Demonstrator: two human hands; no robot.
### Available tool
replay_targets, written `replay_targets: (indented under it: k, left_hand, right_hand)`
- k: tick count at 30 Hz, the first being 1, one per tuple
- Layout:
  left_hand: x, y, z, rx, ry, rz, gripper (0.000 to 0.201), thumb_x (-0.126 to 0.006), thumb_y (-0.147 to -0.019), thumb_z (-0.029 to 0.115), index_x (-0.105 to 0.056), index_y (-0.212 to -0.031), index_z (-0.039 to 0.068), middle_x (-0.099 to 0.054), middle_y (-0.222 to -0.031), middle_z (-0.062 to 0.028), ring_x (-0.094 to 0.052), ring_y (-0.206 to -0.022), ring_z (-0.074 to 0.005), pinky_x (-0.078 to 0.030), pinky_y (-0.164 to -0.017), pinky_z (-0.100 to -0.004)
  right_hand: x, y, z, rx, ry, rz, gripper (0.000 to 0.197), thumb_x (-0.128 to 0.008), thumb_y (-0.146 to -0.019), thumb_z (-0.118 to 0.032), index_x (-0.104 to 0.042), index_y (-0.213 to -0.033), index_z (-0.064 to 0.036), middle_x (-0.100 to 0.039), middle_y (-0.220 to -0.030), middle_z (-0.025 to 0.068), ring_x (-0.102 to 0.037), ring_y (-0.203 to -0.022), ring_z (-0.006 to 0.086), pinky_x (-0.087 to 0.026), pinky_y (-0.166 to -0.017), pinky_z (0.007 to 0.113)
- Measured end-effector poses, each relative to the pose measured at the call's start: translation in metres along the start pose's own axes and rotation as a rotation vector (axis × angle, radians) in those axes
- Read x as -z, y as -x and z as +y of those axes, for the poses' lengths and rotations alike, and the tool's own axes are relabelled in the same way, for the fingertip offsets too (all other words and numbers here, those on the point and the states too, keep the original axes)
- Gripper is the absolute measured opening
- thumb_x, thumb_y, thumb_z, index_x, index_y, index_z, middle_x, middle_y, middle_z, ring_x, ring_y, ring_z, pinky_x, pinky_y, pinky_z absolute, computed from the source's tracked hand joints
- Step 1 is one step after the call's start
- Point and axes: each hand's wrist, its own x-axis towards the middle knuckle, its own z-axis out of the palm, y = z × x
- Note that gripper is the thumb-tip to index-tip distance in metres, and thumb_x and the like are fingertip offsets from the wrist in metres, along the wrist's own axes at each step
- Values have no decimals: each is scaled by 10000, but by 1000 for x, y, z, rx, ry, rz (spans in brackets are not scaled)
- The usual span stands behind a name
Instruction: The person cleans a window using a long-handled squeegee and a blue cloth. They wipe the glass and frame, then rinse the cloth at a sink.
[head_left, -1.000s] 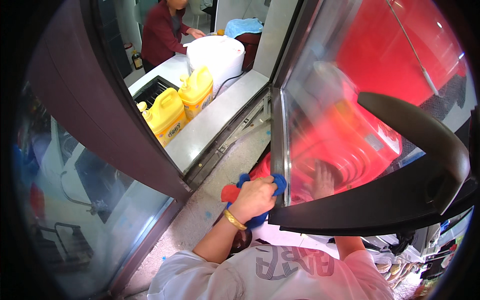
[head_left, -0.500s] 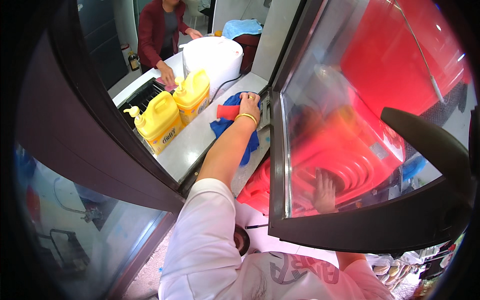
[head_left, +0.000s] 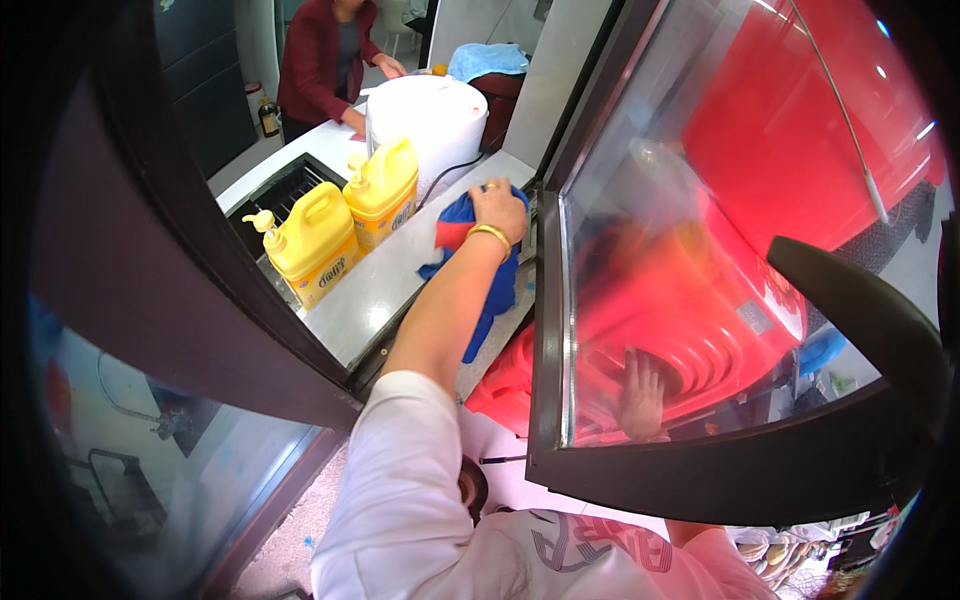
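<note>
My left hand [head_left: 498, 212], with a gold bracelet at the wrist and a ring, reaches through the open window to the sill. Its curled fingers grip a crumpled blue cloth [head_left: 493, 315] at the sill's right end, beside the frame. A red patch [head_left: 452, 234] shows among the blue folds; I cannot tell whether it is part of the cloth. One end of the cloth hangs toward me. Through the glass of the right window sash [head_left: 545, 400] I see my right hand [head_left: 641, 395], fingers extended, seemingly flat against the pane's far side.
Two yellow pump jugs [head_left: 315, 245] stand on the white counter [head_left: 375, 305], near a large white tub [head_left: 425, 115] with a black cord. Behind it, a person in a dark red jacket [head_left: 312, 65] works. Red plastic objects [head_left: 720, 350] lie beyond the glass. A dark handle [head_left: 850, 290] juts out at right.
My left hand has turned slightly on the blue cloth, whose loose end hangs lower. The other person's hand has drawn back behind the white tub. My right hand stays nearly in place.
</note>
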Motion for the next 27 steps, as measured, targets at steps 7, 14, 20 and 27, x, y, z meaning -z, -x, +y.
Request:
replay_targets:
  k: [7, 14, 20, 27]
  left_hand:
    - [-26, -45, 25, -66, -11, -70, 426, -440, -894, 281, -600, -1258, 128, -338, -1460, -99, -90, -1436, -326, -4, -1085, -648]
    - [-62, -96, 16, -96, 21, 86, 367, -481, -860, 300, -684, -1134, 163, -354, -1437, -120, -119, -1428, -340, -50, -1085, -647]
    - [-54, -96, 20, -81, 146, -12, 374, -469, -880, 278, -657, -1164, 123, -384, -1421, -81, -191, -1408, -302, -155, -1072, -620]
    - [-60, -87, 16, -127, 188, 123, 331, -482, -867, 251, -699, -1061, 94, -475, -1310, -76, -255, -1373, -306, -287, -990, -569]
  right_hand:
    - [1, 4, -2, 16, -46, 2, 924, -672, -768, -454, -200, -1474, -90, -319, -1414, 263, -404, -1187, 516, -334, -968, 603]
    - [11, -5, -16, -117, -30, -116, 970, -710, -738, -457, -186, -1483, -126, -267, -1469, 238, -374, -1236, 521, -315, -993, 608]
    - [14, -4, -11, -179, -94, -200, 953, -710, -746, -461, -194, -1480, -142, -281, -1462, 240, -355, -1255, 517, -296, -1015, 604]
    - [2, 1, 1, -106, -19, -166, 963, -711, -736, -472, -213, -1462, -81, -298, -1436, 260, -358, -1255, 498, -295, -1025, 588]
